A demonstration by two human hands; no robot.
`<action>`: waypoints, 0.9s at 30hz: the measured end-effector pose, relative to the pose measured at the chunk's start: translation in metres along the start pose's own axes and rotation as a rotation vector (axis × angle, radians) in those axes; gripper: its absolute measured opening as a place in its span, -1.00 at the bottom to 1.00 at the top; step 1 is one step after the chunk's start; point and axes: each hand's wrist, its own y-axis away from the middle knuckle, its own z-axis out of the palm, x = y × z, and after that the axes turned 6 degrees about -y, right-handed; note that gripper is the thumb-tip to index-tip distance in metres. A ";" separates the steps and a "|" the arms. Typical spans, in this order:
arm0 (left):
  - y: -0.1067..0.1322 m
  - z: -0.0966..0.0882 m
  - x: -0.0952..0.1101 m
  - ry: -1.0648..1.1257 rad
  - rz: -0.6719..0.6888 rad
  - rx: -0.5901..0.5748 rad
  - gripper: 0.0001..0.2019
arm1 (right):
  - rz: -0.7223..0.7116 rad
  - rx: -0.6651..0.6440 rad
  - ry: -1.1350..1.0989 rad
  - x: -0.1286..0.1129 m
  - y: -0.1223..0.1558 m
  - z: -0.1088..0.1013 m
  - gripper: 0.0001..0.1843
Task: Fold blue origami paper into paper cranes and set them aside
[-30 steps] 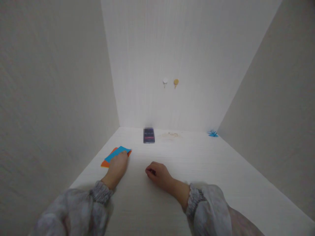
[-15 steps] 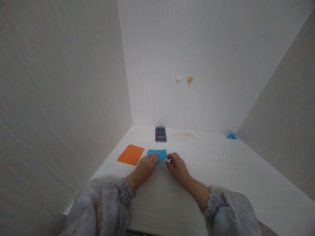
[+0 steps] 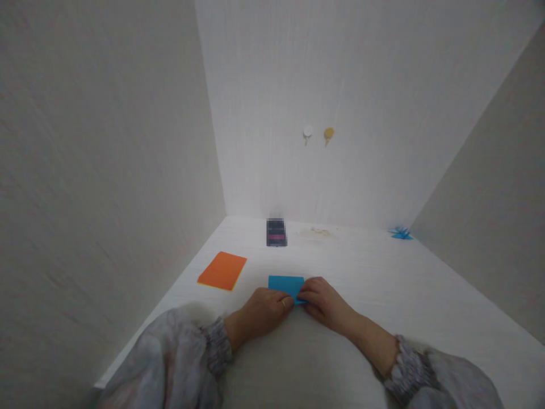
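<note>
A folded piece of blue paper (image 3: 284,283) lies on the white table between my two hands. My left hand (image 3: 269,309), with a ring on one finger, is closed on its near left part and covers that edge. At the paper's right edge, my right hand (image 3: 321,300) pinches the near corner between thumb and fingers. The lower part of the paper is partly hidden by both hands. Left of my hands lies a stack of orange paper (image 3: 222,271) with a thin yellow edge, touched by neither hand.
A phone (image 3: 276,233) with a blurred screen rests near the back wall. A blue folded paper figure (image 3: 401,233) sits in the far right corner. White and yellow hooks (image 3: 328,134) are stuck on the back wall. Panels (image 3: 489,199) stand at both sides.
The blue paper has come nearer to me and to the right. My right hand, earlier beside the paper with fingers apart, now grips its right edge. My left hand has moved right with it.
</note>
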 end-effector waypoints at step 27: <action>-0.004 0.007 -0.029 0.531 -0.625 0.080 -0.64 | 0.538 0.163 -0.504 0.014 -0.003 0.019 -0.67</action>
